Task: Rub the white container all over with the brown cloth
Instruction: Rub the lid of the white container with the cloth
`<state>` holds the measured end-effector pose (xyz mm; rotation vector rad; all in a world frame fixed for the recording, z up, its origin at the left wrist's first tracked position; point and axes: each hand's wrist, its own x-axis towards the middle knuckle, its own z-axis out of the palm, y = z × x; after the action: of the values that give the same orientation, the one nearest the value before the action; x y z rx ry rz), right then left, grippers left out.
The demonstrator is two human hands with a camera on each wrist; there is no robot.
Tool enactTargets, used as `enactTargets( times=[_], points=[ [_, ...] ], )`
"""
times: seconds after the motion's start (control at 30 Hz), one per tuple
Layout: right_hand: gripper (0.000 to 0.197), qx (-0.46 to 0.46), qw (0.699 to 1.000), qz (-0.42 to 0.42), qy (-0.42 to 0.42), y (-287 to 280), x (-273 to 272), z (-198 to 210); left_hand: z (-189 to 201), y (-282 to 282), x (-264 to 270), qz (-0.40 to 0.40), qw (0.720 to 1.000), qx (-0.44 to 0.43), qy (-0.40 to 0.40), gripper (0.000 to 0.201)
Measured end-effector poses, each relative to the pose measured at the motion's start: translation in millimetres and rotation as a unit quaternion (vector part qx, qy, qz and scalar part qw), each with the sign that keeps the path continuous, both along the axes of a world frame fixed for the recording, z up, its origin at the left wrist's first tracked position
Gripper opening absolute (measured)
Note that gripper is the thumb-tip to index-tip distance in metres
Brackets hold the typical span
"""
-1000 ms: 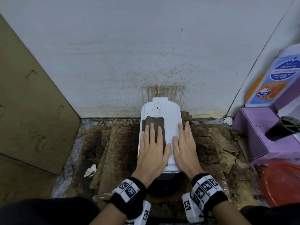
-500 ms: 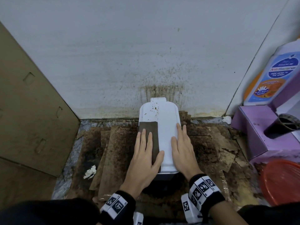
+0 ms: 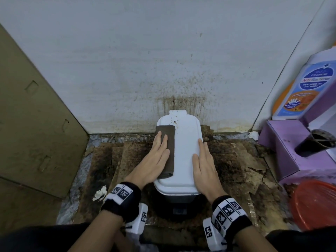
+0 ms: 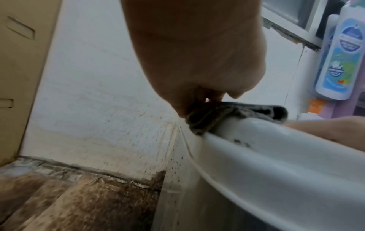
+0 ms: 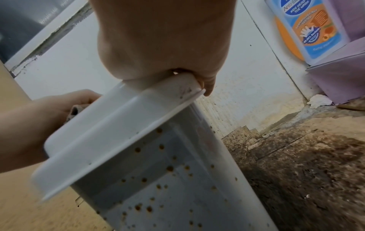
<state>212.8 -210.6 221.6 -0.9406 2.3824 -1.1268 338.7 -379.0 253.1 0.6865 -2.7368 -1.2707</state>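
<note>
Under the flat left hand, brown cloth covers the white container lid's left edge.

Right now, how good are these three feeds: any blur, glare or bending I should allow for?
Head view: sharp, evenly lit, wide-angle bending at the wall edges; left hand, brown cloth and white container read clearly. Left wrist view: soft, hand out of focus, mild sheen on the container rim. Right wrist view: motion blur along the lid's near edge; rusty specks on its side remain legible.
</note>
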Motion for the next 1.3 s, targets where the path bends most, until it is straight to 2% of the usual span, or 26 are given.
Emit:
enactTargets(
  times=[0.13,0.4,0.5,0.6,0.7,0.77,0.93,1.07,1.17,1.3],
  points=[
    [0.056,-0.004,1.0,-0.001,0.009,0,-1,-3,-1,0,1,-0.013,1.0,-0.021,0.008,0.06],
    [0.056,-0.003,1.0,-0.006,0.027,1,-1,-4,-15,44,35,0.003,0.999,-0.029,0.042,0.063],
    [0.056,-0.008,1.0,-0.004,0.022,1,0,-4,-17,53,41,0.012,0.996,-0.081,0.03,0.063],
    [0.056,-0.004,1.0,-0.004,0.023,2,-1,-3,-14,53,33,0.062,0.99,-0.126,0.004,0.062],
    [0.056,-0.009,1.0,-0.002,0.019,2,0,0,-10,54,24,0.11,0.969,-0.22,0.001,0.064],
    [0.056,-0.01,1.0,-0.002,0.015,2,1,1,-14,58,19,0.13,0.963,-0.234,0.011,0.061],
    [0.056,-0.015,1.0,-0.004,0.008,3,1,-1,-28,64,9,0.114,0.983,-0.14,0.045,0.075],
    [0.056,-0.022,1.0,-0.003,-0.016,2,1,-1,-27,48,4,0.061,0.99,-0.118,0.041,0.061],
    [0.056,-0.024,0.999,-0.001,-0.022,1,1,0,-18,27,-5,0.059,0.998,-0.026,0.022,0.064],
    [0.056,-0.025,0.999,0.002,-0.025,1,0,-2,-18,6,-9,0.054,0.996,0.046,0.062,0.065]
  ],
)
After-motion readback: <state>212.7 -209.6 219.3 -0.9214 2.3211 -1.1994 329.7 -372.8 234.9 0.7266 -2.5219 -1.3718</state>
